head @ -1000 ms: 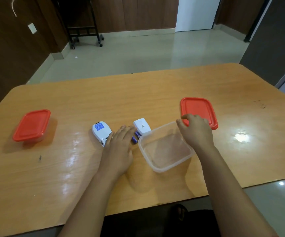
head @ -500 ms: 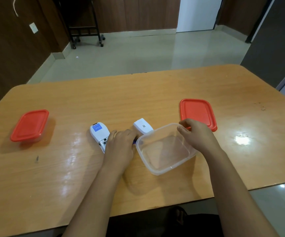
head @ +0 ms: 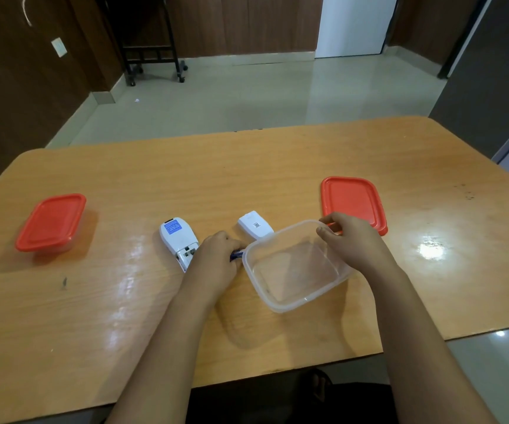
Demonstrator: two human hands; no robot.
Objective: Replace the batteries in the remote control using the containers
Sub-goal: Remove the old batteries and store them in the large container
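Curling around something blue at the near-left wall of the open container, the left hand has its grip closed on what looks like batteries, though only a sliver of them shows between the fingers. The right hand pinches the container's far rim between thumb and fingers, steadying it. The clear tub looks empty.

The risk, as I judge it, lies in that short lift over the rim: the cells are small and round, and if the grip loosens early they could roll across the glossy bench and off its near edge. A knock from the left wrist could also shove the light tub, since only one corner is held. Mixing spent and fresh cells is another hazard if the two containers get confused.

Just left of the left hand lies the remote control, face down, its battery bay open and apparently empty. Its white cover rests just beyond the tub. The loose red lid lies flat behind the right hand. Well apart at the far left sits the closed container under its own red lid.

Beyond the orange wood-grain bench stretches a pale, shiny tiled floor, dark wood-panelled walls, a black wheeled stand and a white door.
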